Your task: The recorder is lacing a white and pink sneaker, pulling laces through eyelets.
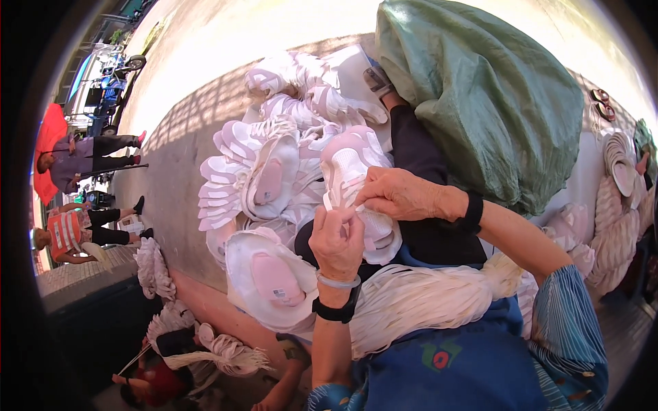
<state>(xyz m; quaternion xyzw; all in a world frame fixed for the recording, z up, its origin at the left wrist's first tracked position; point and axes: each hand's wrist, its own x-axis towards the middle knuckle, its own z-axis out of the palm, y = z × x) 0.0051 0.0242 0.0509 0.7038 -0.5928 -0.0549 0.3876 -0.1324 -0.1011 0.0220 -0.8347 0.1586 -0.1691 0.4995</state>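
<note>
Ground: sunlit concrete pavement (178, 130), with people sitting at its left edge.
Sack: large green sack (486, 103), bulging and closed over; contents hidden.
Pile: pale pink-and-white shoes (274, 171) heaped loose beside the sack.
Held shoe: white shoe (356, 185) on the lap, long axis running up-down in view, toe toward the pile.
Left hand (336, 240): fingers pinched shut on the shoe's lace.
Right hand (397, 195): closed on the shoe's upper.
Laces: white lace bundle (425, 298) lying across the blue apron (445, 363).

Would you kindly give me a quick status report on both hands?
Left hand and right hand both pinching the white-and-pink lace-up shoe. White lace bundle across lap. Nothing blocking.
</note>
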